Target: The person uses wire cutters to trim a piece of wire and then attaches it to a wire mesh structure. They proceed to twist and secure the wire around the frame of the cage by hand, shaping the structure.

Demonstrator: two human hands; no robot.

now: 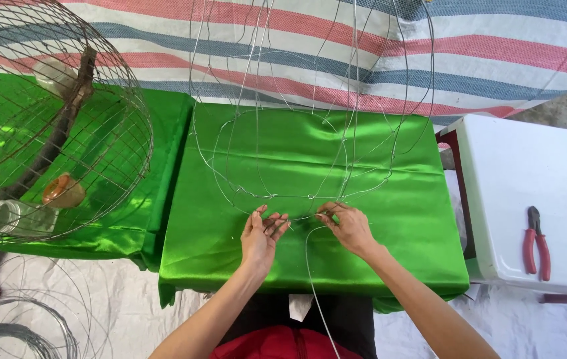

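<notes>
A thin wire frame (310, 119) of bent hoops stands on a green satin-covered table (389, 226). My left hand (261, 234) and my right hand (348, 226) meet at the frame's near bottom hoop, fingers pinching the wire where the hoops cross. A loose strand of wire (313, 286) runs from my right hand's fingers down toward my lap.
A finished round wire cage (51, 119) with a wooden perch and small cups lies on a second green table at left. Red-handled pliers (536, 243) rest on a white table (529, 166) at right. Wire coils (17, 326) lie on the floor at lower left. A striped tarp hangs behind.
</notes>
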